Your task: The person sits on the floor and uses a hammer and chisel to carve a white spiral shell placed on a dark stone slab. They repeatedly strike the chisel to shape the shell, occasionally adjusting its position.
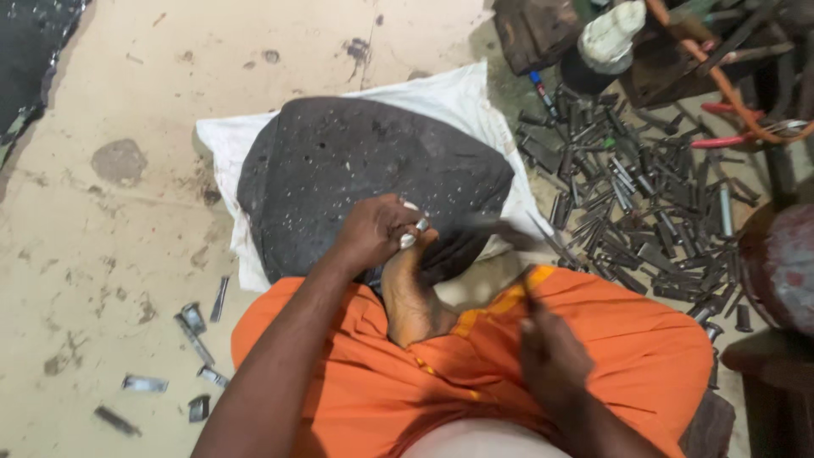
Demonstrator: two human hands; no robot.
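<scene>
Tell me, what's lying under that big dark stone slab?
A white sack lies under the dark stone slab, showing along its edges. The slab covers whatever is beneath its middle.

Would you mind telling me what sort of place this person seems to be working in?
Probably a floor-level stone-carving or metalworking workshop. A dark slab lies on a white sack on the bare floor, a heap of metal chisels lies beside it, and the right hand holds a thin tool.

Floor-level stone-carving workshop: heaped steel chisels (pixel 636 203), dark stone slab (pixel 356 170) on sacking.
</scene>
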